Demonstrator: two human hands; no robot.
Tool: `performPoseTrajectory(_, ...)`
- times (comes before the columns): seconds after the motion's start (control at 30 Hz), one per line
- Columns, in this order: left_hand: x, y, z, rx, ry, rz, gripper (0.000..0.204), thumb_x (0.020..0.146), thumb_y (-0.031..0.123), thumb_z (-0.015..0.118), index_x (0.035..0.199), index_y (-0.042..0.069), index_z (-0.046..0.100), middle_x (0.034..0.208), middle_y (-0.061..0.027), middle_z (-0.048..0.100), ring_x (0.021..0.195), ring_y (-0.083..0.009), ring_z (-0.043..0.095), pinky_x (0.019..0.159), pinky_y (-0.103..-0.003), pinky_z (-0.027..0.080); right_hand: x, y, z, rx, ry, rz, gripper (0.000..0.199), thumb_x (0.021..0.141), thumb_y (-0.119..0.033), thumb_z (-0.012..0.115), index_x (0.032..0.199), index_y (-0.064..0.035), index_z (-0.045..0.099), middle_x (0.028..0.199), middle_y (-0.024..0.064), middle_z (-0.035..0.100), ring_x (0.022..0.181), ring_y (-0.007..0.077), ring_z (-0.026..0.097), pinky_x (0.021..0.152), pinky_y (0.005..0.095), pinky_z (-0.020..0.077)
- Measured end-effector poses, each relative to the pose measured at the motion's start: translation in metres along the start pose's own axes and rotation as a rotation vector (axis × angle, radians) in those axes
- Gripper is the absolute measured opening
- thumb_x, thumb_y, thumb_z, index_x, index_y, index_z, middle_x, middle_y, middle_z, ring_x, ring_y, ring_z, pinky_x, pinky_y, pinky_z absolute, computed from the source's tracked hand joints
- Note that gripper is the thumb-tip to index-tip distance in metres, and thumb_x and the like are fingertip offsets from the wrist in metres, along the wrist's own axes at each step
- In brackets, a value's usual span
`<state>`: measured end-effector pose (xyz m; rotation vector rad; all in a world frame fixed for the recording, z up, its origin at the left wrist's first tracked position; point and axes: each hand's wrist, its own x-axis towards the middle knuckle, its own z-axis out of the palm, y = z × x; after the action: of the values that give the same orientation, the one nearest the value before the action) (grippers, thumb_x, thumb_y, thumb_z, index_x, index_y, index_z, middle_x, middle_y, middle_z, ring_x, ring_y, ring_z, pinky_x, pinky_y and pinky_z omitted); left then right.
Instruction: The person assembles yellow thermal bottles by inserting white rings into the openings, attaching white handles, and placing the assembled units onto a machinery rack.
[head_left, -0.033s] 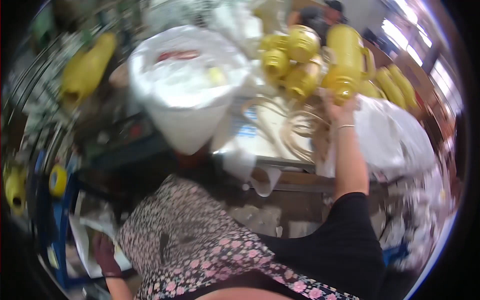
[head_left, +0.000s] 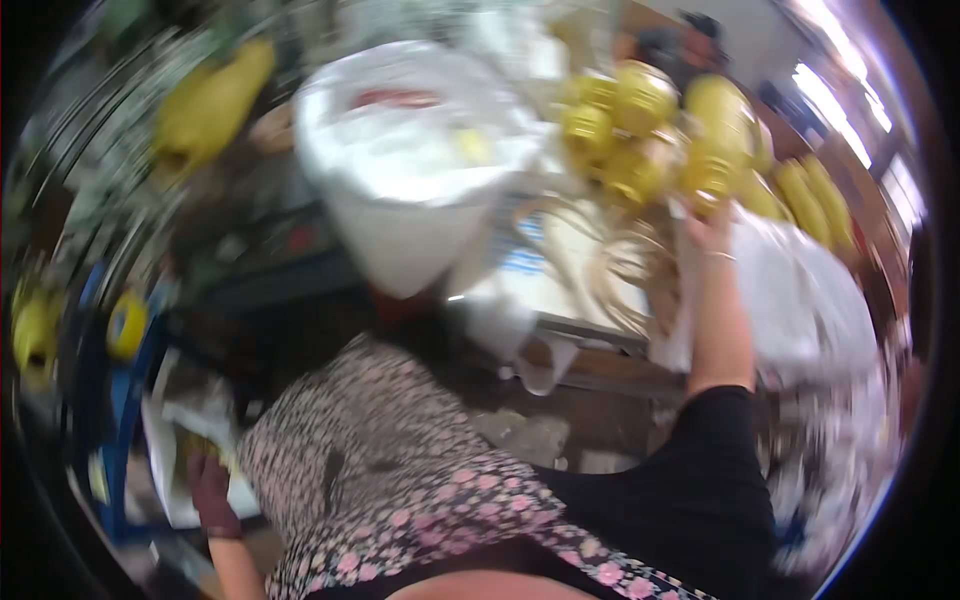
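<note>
Head view: the right hand [head_left: 708, 228] reaches up to a yellow jug [head_left: 712, 170] in the cluster on the worktop [head_left: 600, 335], touching it; its grip cannot be determined through blur. The left hand [head_left: 208, 490] hangs low beside a white tray [head_left: 165, 450], fingers curled on a small yellowish item [head_left: 205, 445].

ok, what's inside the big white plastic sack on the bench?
The big white plastic sack stands open: pale whitish contents fill it, with a small yellow piece on top. Motion blur hides what the fill is; everything below its surface is covered.

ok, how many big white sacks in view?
2. One open white sack stands upper centre, left of the yellow spools. The other white sack lies at right, beside the right hand. Blur may hide more.
</note>
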<state>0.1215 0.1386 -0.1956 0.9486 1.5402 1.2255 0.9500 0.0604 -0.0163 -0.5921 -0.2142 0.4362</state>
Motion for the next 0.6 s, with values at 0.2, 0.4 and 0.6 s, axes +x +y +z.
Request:
performPoseTrajectory(0.2,-0.120,-0.076,-0.084,0.643,0.396,-0.330,0.053,0.089,0.043,0.055,0.127,0.006,0.057,0.126,-0.0164,0.059,0.122,-0.0317,0.052,0.104,-0.041,0.038,-0.022,0.074,0.034,-0.692,-0.077,0.012,0.053,0.104,-0.032,0.034,0.146,0.0004,0.032,0.148,0.0181,0.038,0.130,0.0287,0.047,0.112,0.0397,0.0380)
performPoseTrajectory(0.4,-0.250,-0.194,-0.123,0.913,0.755,-0.503,0.033,0.084,0.037,0.060,0.101,0.009,0.064,0.100,-0.0221,0.064,0.097,-0.0398,0.061,0.084,-0.046,0.048,-0.144,0.229,0.045,-0.940,-0.607,0.619,0.045,0.099,-0.019,0.050,0.140,-0.0018,0.043,0.142,0.0126,0.047,0.127,0.0259,0.047,0.106,0.0374,0.0385)
performPoseTrajectory(0.6,-0.273,-0.225,-0.199,0.563,0.757,-0.788,0.039,0.094,0.022,0.052,0.129,0.006,0.055,0.131,-0.0191,0.057,0.119,-0.0362,0.055,0.100,-0.040,0.045,-0.139,0.250,0.139,-1.024,-0.707,0.499,0.044,0.099,-0.026,0.052,0.139,-0.0084,0.047,0.141,0.0094,0.049,0.125,0.0202,0.048,0.106,0.0349,0.0367)
